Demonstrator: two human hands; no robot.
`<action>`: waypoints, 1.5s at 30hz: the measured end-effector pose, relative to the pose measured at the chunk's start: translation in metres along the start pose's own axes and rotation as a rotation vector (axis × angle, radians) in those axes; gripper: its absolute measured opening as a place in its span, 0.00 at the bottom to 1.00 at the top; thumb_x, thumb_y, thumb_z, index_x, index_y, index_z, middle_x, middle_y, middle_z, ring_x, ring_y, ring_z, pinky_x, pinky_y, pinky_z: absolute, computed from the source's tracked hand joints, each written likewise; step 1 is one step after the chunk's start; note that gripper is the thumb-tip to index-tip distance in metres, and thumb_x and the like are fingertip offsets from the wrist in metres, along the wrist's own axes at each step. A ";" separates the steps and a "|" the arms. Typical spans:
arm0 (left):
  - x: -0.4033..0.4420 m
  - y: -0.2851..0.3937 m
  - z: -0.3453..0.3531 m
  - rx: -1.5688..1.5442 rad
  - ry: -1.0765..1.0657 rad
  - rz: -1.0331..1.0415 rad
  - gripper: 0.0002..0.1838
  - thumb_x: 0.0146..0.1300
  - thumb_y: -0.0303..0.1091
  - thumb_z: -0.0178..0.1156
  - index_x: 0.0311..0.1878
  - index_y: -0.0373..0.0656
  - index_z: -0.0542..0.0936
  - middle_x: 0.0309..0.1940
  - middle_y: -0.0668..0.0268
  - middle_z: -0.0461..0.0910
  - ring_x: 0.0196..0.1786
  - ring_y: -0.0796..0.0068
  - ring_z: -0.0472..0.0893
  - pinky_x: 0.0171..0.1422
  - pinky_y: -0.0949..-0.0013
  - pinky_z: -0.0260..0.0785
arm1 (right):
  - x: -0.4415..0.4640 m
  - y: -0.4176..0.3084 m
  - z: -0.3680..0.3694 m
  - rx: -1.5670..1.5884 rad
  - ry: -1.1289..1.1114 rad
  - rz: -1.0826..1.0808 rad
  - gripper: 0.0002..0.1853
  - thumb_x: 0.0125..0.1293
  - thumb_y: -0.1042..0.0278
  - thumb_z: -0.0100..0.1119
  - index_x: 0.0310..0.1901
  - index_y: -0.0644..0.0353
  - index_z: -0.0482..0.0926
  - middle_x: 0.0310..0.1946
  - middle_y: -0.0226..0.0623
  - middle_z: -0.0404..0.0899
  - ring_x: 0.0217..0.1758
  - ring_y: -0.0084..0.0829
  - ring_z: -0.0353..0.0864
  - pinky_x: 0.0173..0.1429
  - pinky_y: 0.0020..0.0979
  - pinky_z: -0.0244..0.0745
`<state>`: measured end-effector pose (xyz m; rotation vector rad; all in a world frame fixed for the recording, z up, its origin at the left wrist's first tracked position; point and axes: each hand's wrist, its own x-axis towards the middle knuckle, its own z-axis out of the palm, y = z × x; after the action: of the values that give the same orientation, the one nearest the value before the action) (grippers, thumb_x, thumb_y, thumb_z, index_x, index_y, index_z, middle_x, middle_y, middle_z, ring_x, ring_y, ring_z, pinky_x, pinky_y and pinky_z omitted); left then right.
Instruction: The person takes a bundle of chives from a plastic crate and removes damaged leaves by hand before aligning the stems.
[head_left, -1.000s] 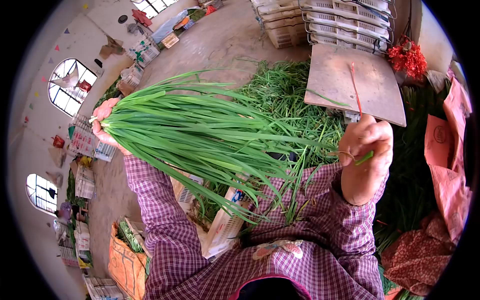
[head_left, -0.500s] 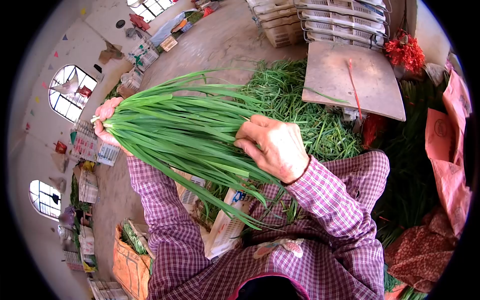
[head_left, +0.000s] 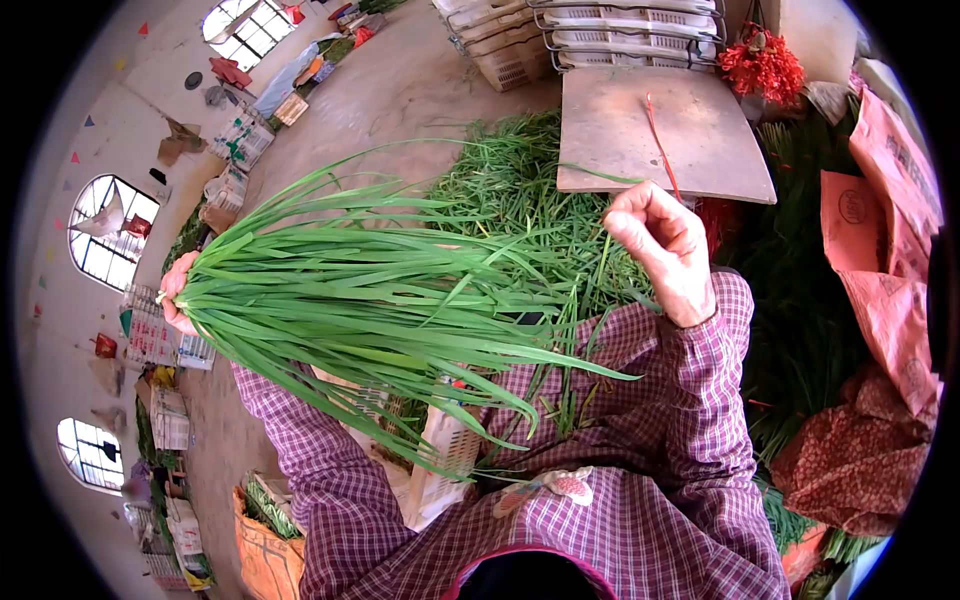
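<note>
My left hand [head_left: 178, 292] is closed around the pale root end of a large bunch of garlic chives [head_left: 350, 285]. The long green leaves fan out to the right across my lap. My right hand [head_left: 665, 250] is raised off the bunch, thumb and fingers curled together in a pinch; whatever may be between the fingertips is too small to make out. Just beyond it is a flat board [head_left: 660, 130] with a thin red tie [head_left: 660, 145] lying on it. One green leaf [head_left: 600, 174] lies across the board's near edge.
Cut green trimmings [head_left: 510, 180] are heaped left of the board. White crates [head_left: 630, 35] stand stacked behind it, beside a bundle of red ties [head_left: 762, 70]. Pink sacking [head_left: 880, 240] lies at the right. A white basket [head_left: 445, 450] stands by my lap, an orange sack [head_left: 268, 550] lower left.
My right hand has left the chive leaves and moved right and up toward the board. The left hand still grips the bunch, whose leaves now spread wider. The view has shifted a little.
</note>
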<state>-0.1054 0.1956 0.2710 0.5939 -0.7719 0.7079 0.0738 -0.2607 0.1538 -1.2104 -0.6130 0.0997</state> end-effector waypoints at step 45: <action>0.011 -0.183 0.072 0.626 0.555 -0.290 0.06 0.58 0.31 0.65 0.35 0.41 0.78 0.29 0.64 0.80 0.34 0.71 0.81 0.40 0.68 0.76 | 0.079 0.016 0.153 -0.238 -0.428 -0.084 0.54 0.44 0.60 0.80 0.71 0.58 0.56 0.60 0.44 0.74 0.61 0.34 0.75 0.66 0.32 0.68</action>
<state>0.0081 0.0352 0.2810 0.9928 0.0718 0.7934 0.0682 -0.0955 0.2030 -1.4024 -1.0717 0.2236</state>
